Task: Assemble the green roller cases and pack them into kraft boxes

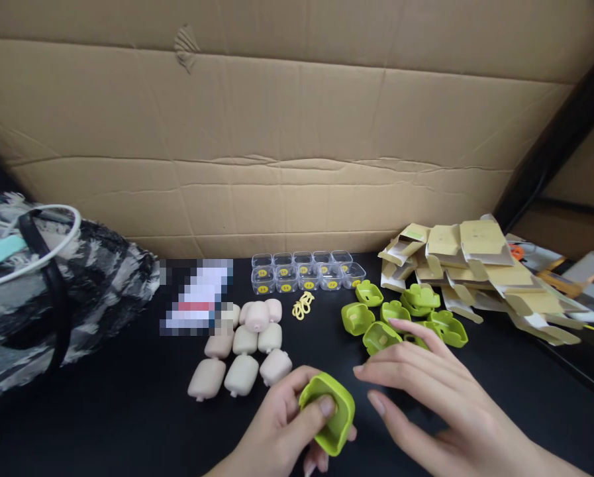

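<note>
Lime-green plastic, moulded into a small open case shell [344,423], sits in the left hand [287,424], thumb pressed on the inner floor and fingers wrapped behind. The step in hand looks like thumb pressure inside the shell; to do it well, I would spread the supporting fingers squarely behind the thumb, press evenly, and avoid squeezing the thin rim, which may flex. The right hand [430,384] is empty, its thumb and fingers loosely parted, and could steady the far rim if the shell twists.

The held shell lies to the left of the right hand, near its fingertips but apart from them, tilted above the worktop [142,411]. More green shells [377,344] lie just beyond the right hand's fingers.
</note>
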A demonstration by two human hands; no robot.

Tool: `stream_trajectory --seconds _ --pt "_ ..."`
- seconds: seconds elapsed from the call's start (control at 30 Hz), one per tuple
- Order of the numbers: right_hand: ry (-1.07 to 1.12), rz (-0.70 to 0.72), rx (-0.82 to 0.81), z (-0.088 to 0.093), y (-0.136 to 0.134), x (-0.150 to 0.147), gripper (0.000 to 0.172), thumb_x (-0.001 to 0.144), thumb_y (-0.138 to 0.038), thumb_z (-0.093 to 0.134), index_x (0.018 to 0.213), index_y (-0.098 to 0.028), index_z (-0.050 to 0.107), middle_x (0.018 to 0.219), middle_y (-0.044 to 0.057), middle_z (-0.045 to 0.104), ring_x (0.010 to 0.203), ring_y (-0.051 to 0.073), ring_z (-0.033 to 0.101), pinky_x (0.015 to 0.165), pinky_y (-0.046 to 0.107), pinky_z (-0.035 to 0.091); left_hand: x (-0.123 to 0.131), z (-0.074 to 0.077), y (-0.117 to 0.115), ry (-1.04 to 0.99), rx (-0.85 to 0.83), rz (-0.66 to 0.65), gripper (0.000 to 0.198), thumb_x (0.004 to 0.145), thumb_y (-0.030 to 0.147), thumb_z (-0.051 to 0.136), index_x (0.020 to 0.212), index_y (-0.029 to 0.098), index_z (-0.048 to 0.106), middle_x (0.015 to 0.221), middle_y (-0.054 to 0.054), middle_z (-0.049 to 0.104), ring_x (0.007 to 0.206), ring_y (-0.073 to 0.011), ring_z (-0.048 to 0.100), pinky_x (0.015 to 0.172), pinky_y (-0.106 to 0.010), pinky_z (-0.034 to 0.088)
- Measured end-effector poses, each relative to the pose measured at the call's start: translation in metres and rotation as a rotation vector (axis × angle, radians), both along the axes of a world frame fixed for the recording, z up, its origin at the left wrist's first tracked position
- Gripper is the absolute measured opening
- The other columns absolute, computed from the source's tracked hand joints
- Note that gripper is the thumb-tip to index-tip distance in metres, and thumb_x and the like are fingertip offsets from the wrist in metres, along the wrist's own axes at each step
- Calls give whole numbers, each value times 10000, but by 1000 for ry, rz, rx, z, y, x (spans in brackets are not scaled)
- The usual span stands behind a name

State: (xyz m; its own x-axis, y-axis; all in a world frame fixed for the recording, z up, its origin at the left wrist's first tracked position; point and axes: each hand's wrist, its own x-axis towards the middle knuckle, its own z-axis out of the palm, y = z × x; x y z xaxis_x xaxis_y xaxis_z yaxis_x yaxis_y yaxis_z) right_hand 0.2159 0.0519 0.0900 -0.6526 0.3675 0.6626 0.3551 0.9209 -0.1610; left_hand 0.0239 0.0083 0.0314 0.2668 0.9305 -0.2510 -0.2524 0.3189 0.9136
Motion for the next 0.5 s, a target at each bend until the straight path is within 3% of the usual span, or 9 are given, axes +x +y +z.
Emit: stream_trajectory --seconds 0.23,0.5 --pt "-18 19 -25 0 -2 1 205 799 -78 549 949 -205 607 791 -73 692 738 33 665 1067 159 244 3 6 -2 -16 -5 63 496 665 577 723 815 160 500 636 -13 697 368 -21 487 331 -105 353" --pt "-72 53 -45 1 -3 3 186 838 -116 574 993 -218 595 834 -54 703 791 69 676 1031 170 328 1 -5 0 -91 40 -47 464 703 576 699 813 187 470 616 -4 702 363 -38 521 353 -123 405"
